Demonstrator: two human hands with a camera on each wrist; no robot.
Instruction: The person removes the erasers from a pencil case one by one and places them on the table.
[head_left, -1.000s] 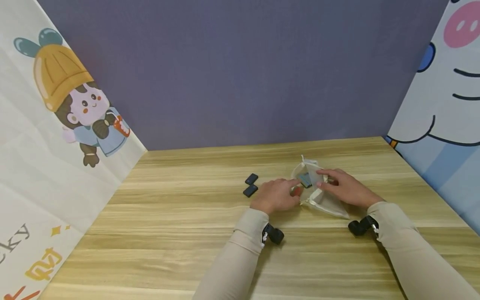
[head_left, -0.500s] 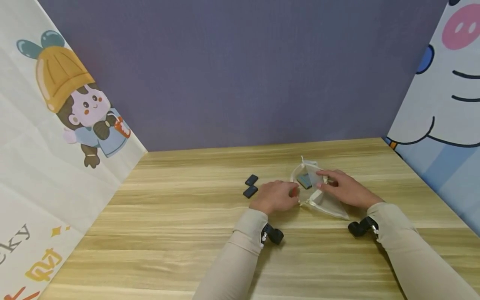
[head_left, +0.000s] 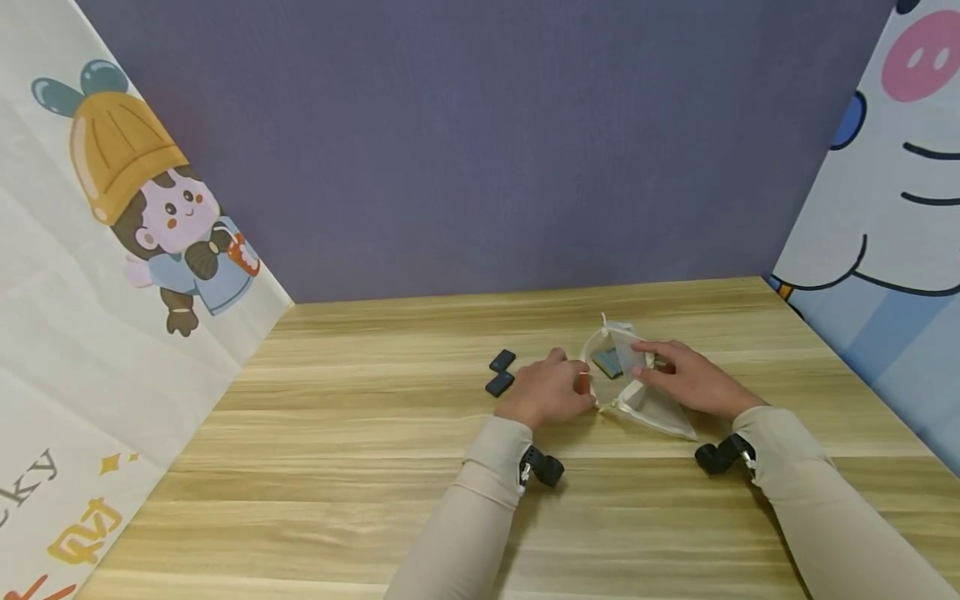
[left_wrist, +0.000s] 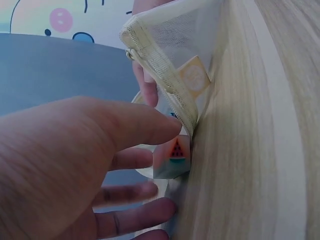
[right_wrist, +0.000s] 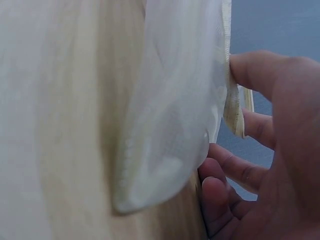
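A white mesh drawstring bag lies on the table with its mouth toward my left hand. That hand is at the mouth's left side, thumb and index finger pinching a small tile with a watermelon picture; the other fingers are spread. My right hand pinches the bag's rim between thumb and fingers, as the right wrist view also shows. Blue-grey tiles show inside the mouth. In the left wrist view, a pale orange square with a round pattern lies against the mesh.
Two dark tiles lie on the wooden table left of my left hand. A dark purple-grey panel stands at the back. Printed cartoon panels stand at both sides.
My left hand has drawn slightly left, its index finger pulling back from the bag's mouth. The reddish tile moves left with it. The right hand and bag stay nearly still.
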